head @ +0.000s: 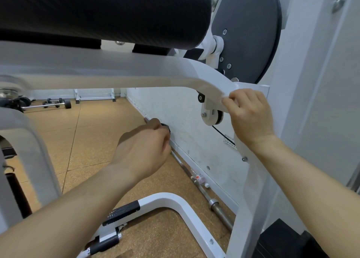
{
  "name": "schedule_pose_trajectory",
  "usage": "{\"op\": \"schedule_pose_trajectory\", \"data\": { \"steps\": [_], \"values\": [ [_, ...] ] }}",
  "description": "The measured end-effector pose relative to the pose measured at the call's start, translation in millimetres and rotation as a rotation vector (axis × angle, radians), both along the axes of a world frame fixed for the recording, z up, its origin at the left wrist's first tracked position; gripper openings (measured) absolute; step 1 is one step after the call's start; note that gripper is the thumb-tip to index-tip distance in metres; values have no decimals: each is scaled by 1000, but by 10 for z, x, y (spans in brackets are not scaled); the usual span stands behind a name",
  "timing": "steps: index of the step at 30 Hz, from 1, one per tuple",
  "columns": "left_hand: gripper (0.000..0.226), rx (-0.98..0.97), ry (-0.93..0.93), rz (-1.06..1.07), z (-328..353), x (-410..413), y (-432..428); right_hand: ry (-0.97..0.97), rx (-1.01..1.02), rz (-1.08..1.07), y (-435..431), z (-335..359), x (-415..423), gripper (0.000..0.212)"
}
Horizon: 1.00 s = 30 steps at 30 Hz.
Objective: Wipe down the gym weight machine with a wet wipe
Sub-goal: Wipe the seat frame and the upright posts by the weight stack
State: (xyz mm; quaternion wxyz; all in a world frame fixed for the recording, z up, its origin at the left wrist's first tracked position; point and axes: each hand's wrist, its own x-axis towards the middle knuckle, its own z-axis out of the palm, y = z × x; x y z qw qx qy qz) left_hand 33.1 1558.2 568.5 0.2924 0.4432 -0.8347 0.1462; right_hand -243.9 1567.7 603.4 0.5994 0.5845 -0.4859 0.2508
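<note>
Wipe point(224, 97), white, sits pinched under the fingertips of right grip point(251, 113), flat against the white frame bar point(136, 76) of the weight machine. It is at the spot where the bar curves down to the upright plate point(261, 90). White on white, so the wipe's edges are hard to make out. Right grip is clenched around it, knuckles up, forearm coming in from lower right.

Left grip point(144, 148) hangs below the bar, touching no part of the machine. Seen from the back, fingers curled inward; cannot tell if it grasps anything.

Black roller pad point(97, 10) fills the top of the view, just above the frame bar. Dark grey round cam disc point(253, 33) is to its right, bolted on. Under right grip's fingers a small white pulley point(213, 117) hangs from a bracket, and a black cable point(222, 133) runs down from it to the right.

Steel barbell point(196, 181) lies on the cork-coloured floor point(87, 141) along the foot of the white wall point(175, 109); its far end is hidden behind left grip. White base tube point(175, 198) curves across the bottom, with a black treaded footplate point(122, 212) on it. Black weight stack point(282, 242) at lower right. Dumbbells point(56, 103) lie far back on the floor, small and blurred.
</note>
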Motion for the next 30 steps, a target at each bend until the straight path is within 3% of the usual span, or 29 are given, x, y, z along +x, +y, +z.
{"op": "schedule_pose_trajectory", "data": {
  "steps": [5, 10, 15, 20, 22, 25, 30],
  "values": [
    [18, -35, 2, -30, 57, 79, 96, -52, 117, -203, 237, -181, -104, 40],
    [17, -32, -7, -51, 96, 167, 169, -14, 133, -297, 232, 13, -14, 50],
    [19, 28, -76, -87, 161, 171, 259, -147, 240, -429, 442, -157, 155, 27],
    [35, 106, -117, -162, 303, -27, 440, -507, 492, -180, 820, -45, 505, 25],
    [34, 226, -116, -198, 353, -123, 565, -615, 674, -125, 966, 13, 637, 23],
    [43, 522, 15, -243, 446, -236, 696, -816, 886, -3, 1176, 129, 770, 20],
    [62, 758, 244, -385, 647, -349, 891, -911, 984, 187, 1548, 448, 973, 15]
  ]
}}
